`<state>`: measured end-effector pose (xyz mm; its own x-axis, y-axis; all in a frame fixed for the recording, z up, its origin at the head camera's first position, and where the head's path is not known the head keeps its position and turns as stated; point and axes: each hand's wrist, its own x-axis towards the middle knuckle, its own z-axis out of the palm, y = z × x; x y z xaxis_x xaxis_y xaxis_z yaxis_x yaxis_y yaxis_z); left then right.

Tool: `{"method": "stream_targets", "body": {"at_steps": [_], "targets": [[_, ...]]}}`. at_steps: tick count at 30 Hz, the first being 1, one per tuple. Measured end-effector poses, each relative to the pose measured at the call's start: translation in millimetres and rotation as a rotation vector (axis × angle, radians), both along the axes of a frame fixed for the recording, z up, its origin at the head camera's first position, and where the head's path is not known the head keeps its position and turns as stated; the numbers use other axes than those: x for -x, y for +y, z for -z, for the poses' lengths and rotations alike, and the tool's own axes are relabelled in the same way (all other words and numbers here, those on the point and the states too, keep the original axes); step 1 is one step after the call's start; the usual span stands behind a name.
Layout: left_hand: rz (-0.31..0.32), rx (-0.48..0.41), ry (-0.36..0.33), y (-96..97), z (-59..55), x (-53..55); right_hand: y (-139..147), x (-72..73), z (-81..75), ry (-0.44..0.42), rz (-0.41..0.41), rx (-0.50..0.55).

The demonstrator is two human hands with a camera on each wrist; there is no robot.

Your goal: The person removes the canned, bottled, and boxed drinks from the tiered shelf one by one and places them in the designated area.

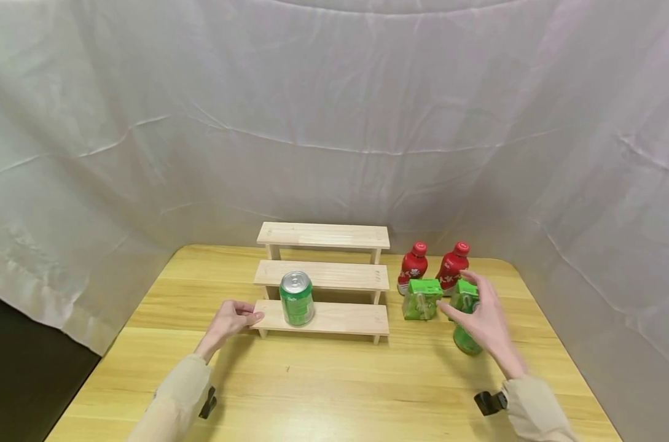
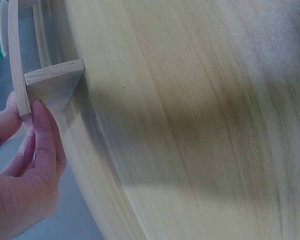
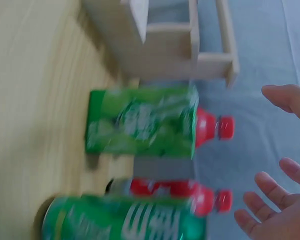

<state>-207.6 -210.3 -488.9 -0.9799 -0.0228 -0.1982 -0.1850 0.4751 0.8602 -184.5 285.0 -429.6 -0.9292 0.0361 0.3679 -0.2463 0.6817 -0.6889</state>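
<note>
A three-step wooden shelf (image 1: 321, 275) stands at the back of the table, with a green can (image 1: 297, 301) upright on its lowest step. My left hand (image 1: 229, 320) pinches the left end of that step between thumb and fingers, plainly seen in the left wrist view. To the right of the shelf, my right hand (image 1: 488, 322) hovers with fingers spread, holding nothing. Below it is a second green can (image 1: 467, 341), partly hidden by the hand. A green drink carton (image 3: 140, 120) stands nearby; another carton (image 1: 464, 297) is partly covered by the right hand.
Two red bottles (image 1: 413, 268) with red caps stand behind the cartons. Grey cloth (image 1: 334, 123) hangs around the back and sides of the wooden table (image 1: 323, 393). A dark area (image 1: 24, 362) lies beyond the table's left edge.
</note>
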Motion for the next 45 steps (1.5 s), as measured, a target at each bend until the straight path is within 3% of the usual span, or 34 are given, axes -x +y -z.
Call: {"method": "stream_targets", "body": {"at_steps": [13, 20, 33, 45], "targets": [[0.009, -0.005, 0.008, -0.3, -0.6, -0.3, -71, 19.3, -16.8, -0.009, -0.185, 0.087], [0.002, 0.001, -0.002, -0.2, -0.2, -0.2, -111, 25.0, -18.1, -0.040, -0.274, 0.103], [0.001, -0.003, -0.004, -0.4, -0.8, -0.3, -184, 32.3, -7.2, -0.136, -0.434, 0.214], [-0.005, 0.027, 0.001, 1.0, -3.5, -1.8, -225, 38.2, 2.9, -0.228, -0.507, 0.217]]}}
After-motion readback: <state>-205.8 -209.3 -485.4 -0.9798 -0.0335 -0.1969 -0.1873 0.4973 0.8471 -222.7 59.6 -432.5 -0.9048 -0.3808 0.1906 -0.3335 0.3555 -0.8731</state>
